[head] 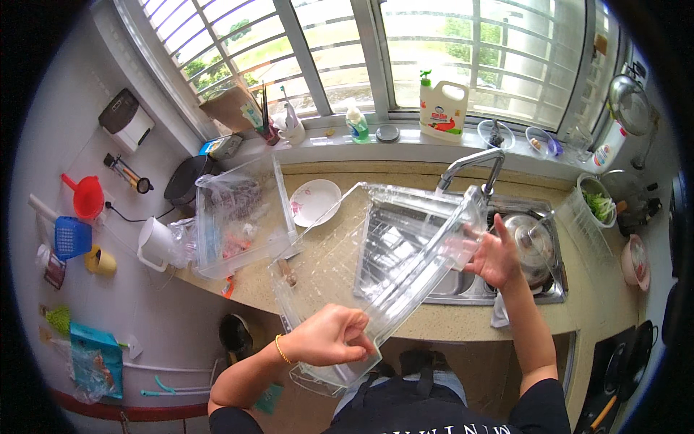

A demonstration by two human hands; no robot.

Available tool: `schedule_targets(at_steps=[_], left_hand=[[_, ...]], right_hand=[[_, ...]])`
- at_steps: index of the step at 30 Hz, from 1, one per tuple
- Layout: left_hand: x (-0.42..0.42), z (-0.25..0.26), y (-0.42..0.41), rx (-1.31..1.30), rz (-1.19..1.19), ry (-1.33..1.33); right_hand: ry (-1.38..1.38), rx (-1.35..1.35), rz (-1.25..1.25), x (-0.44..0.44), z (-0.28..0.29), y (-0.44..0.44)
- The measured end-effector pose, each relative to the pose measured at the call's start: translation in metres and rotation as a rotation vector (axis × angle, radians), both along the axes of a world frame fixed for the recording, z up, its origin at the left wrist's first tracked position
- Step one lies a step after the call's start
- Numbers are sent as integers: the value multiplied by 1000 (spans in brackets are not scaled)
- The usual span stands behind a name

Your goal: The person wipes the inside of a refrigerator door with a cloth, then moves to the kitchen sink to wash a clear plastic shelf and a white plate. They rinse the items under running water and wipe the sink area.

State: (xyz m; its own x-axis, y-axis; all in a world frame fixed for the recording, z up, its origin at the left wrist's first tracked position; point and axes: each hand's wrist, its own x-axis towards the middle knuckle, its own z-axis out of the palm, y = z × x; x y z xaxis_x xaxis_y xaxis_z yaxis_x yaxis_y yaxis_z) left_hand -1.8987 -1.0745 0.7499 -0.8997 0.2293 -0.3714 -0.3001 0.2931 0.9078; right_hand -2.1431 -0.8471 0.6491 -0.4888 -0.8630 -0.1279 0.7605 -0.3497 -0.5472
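Note:
A large clear plastic drawer or bin [325,266] is held tilted over the counter and the near side of the sink. My left hand [336,336], with a gold bracelet at its wrist, grips its near corner between thumb and fingers. My right hand [493,255] is at its far right end, fingers spread, the palm and fingertips against the clear wall. Behind the bin, the chrome faucet [466,163] arches over the steel sink [455,285], with water seemingly running down. A lidded steel pot [528,244] stands right of my right hand.
Another clear bin [244,260] with bagged items stands on the left counter beside a floral plate [316,202]. A white pitcher [154,244] is at the far left. Bottles, including a large detergent jug [443,111], line the windowsill. A basket of greens [596,200] stands right of the sink.

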Motion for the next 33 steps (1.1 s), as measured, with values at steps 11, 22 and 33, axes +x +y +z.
schedule_targets(at_steps=[11, 22, 33], left_hand=[[0, -82, 13, -549, -352, 273], [-46, -100, -13, -602, -604, 269], [-38, -143, -23, -671, -395, 442]], right_hand=[[92, 534, 110, 33, -76, 79], [-148, 337, -38, 59, -88, 111], [263, 578, -159, 38, -35, 81]])
